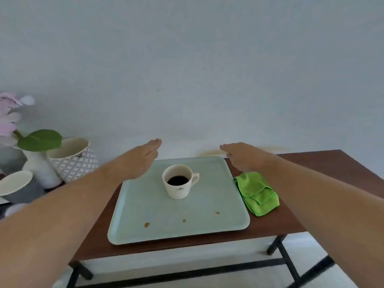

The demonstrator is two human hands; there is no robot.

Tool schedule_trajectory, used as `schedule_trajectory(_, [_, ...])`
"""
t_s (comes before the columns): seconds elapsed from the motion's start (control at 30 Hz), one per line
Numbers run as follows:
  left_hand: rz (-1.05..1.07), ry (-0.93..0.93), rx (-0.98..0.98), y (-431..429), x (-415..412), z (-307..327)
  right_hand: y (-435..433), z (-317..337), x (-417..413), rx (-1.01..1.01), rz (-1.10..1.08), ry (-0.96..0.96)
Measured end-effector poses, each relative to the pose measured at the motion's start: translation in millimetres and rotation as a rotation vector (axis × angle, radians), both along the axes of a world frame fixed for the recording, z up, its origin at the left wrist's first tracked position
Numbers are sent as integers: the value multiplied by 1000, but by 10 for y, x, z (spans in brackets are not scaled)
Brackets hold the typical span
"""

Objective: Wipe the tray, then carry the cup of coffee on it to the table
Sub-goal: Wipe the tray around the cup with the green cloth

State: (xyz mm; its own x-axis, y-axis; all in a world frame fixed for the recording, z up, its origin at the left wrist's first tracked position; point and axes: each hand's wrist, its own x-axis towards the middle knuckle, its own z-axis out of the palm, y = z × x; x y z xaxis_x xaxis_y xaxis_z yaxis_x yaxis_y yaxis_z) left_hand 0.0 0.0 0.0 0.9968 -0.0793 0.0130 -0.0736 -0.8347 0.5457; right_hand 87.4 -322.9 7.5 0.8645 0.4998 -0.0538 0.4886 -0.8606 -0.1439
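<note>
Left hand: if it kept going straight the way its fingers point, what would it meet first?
Probably the pale wall behind the table. The left hand is open and flat, fingers pointing forward past the far left corner of the tray, apparently above it. Nothing else shows in that line, though depth is hard to judge.

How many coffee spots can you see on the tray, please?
3, all near the front edge of the tray: one front left, one at the middle, one right. The cup may hide others.
</note>
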Motion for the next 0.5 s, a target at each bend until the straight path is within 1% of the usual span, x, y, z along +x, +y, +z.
schedule_trajectory(0.03, [20, 22, 2, -9, -52, -102, -25, -75, -40, -44, -11, 24])
schedule_trajectory(0.07, [36, 38, -15, 17, -91, -187, -80, -140, -46, -31, -11, 52])
schedule_trajectory(0.17, [36, 166, 57, 57, -227, -576, -237, -425, -46, -112, -69, 120])
schedule_trajectory(0.23, [45, 203, 81, 98, -252, -711, -301, -476, 23, -134, -99, 132])
schedule_trajectory(0.37, [32, 164, 164, 137, -322, -933, -310, -519, 114, -275, -125, 189])
schedule_trajectory(0.43, [38, 103, 198, 154, -350, -1005, -314, -507, 183, -268, -147, 258])
schedule_trajectory(0.5, [40, 45, 228, 182, -369, -1070, -358, -488, 255, -206, -193, 372])
